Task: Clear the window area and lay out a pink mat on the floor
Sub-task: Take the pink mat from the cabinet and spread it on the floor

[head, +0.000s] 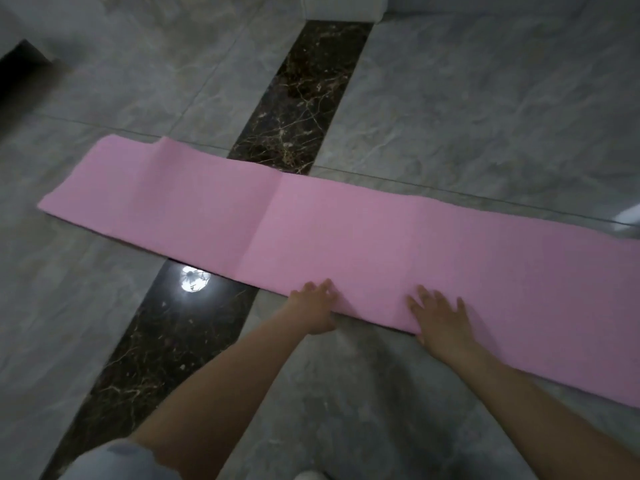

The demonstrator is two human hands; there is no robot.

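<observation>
A long pink mat (pixel 311 223) lies stretched across the grey marble floor, from the left middle to the right edge of the view, with fold creases along it and a raised bump at its far left corner. My left hand (pixel 313 306) sits at the mat's near edge, fingers on top and thumb at or under the edge. My right hand (pixel 441 318) lies flat on the mat close to the same edge, fingers spread. Whether the left hand pinches the edge cannot be told.
A dark veined marble strip (pixel 298 95) runs from the near left to the far middle, passing under the mat, with a lamp's reflection (pixel 194 279) on it. A white object (pixel 343 6) stands at the far end. A dark opening (pixel 20 67) is at far left.
</observation>
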